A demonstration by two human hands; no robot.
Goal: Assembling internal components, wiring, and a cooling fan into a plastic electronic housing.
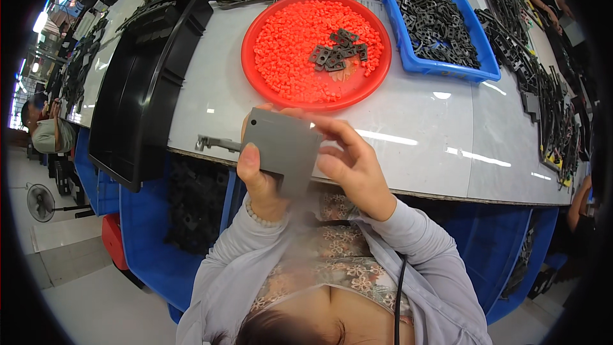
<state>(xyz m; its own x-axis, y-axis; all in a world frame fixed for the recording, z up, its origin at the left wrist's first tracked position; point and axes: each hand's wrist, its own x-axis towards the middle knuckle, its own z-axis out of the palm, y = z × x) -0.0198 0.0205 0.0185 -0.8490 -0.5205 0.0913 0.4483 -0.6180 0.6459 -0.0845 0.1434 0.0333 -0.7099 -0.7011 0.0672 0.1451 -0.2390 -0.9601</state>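
Note:
My left hand (260, 182) grips a flat grey plastic panel (281, 150), thumb on its face and the other fingers mostly hidden behind it. The panel has a small dark hole near its upper left corner and a narrower part reaching down, smeared by motion. At its right edge is my right hand (357, 172), fingers curled in against the upper right corner. Whether a small piece sits between those fingertips is hidden. Just beyond both hands stands a round red tray (252, 80) of small red-orange plastic pieces (287, 45), with several dark grey clips (335, 57) lying on them.
A blue bin (415, 64) of black plastic parts (431, 16) stands at the back right. On the left is a long black tub (128, 108). A dark strip-shaped part (217, 143) lies by the table's front edge. Blue crates (143, 236) sit below the table.

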